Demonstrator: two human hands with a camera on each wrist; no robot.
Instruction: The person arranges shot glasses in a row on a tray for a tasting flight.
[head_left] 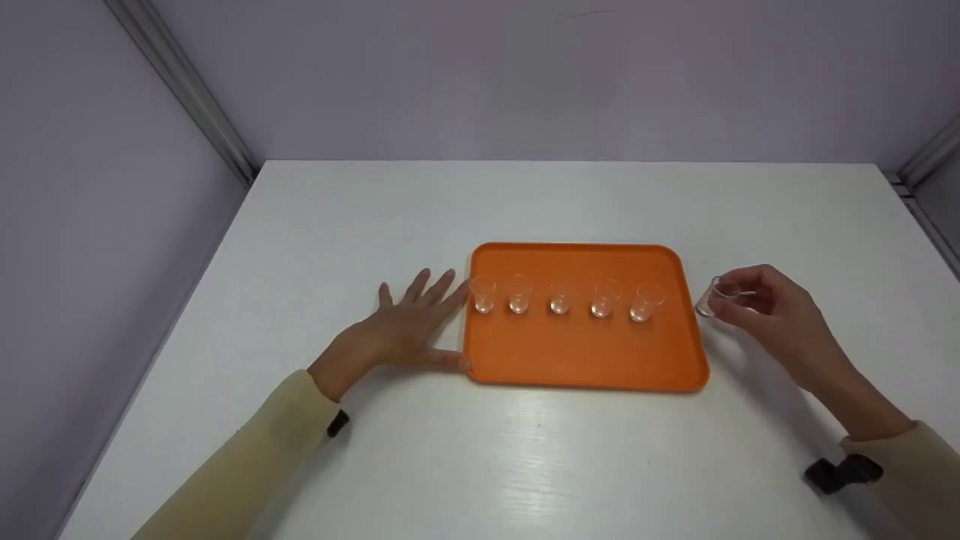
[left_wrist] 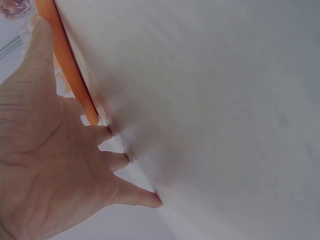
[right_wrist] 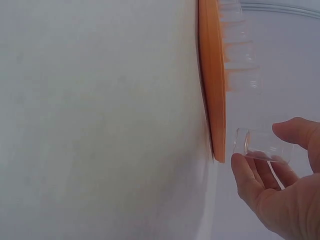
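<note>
Small clear glass (head_left: pixel 711 298) pinched at the rim between thumb and fingertips of right hand (head_left: pixel 765 307), just off the right edge of orange tray (head_left: pixel 585 360), tilted slightly, base close to white bench (head_left: pixel 525 465); contact with the bench not determinable. Same glass (right_wrist: pixel 257 146) visible in right wrist view, held between thumb and fingers (right_wrist: pixel 245 172) of the right hand (right_wrist: pixel 280 195), just beside the tray edge (right_wrist: pixel 214 100). Left hand (head_left: pixel 409 330) flat on the bench, fingers spread and straight, gripping nothing; thumb and index fingertip touching the left rim of the tray. Confirmed in left wrist view: open left hand (left_wrist: pixel 45 165) pressed down, fingertips on the bench surface (left_wrist: pixel 225 100), tray rim (left_wrist: pixel 70 75) against the thumb side. Five clear glasses standing upright in one row across the middle of the tray: first (head_left: pixel 484 295), second (head_left: pixel 519 293), third (head_left: pixel 559 297), fourth (head_left: pixel 604 298), fifth (head_left: pixel 645 301), evenly spaced and apart from one another. Pale yellow sleeves (head_left: pixel 247 457) on both forearms. Black strap (head_left: pixel 840 472) at the right wrist. Plain grey walls (head_left: pixel 525 75) behind the bench.
</note>
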